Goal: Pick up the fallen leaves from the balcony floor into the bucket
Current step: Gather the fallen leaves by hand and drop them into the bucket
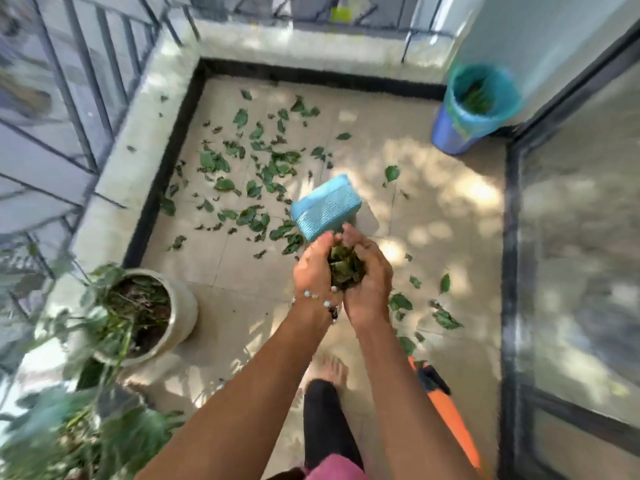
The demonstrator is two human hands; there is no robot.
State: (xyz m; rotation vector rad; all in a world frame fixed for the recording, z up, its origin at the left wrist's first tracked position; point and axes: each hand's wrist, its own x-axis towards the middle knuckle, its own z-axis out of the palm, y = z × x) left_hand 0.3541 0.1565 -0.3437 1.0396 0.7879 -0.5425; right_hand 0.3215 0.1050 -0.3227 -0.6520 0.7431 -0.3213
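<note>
Green leaves — between both hands' curled fingers

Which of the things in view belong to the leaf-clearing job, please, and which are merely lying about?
Job:
left hand and right hand, cupping a bunch of leaves
loose leaves on the floor
bucket

Lying about:
blue box
potted plant
railing

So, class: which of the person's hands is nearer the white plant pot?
Left. The left hand cups the leaves on the side facing the white plant pot; the right hand is pressed against it, on the far side.
</note>
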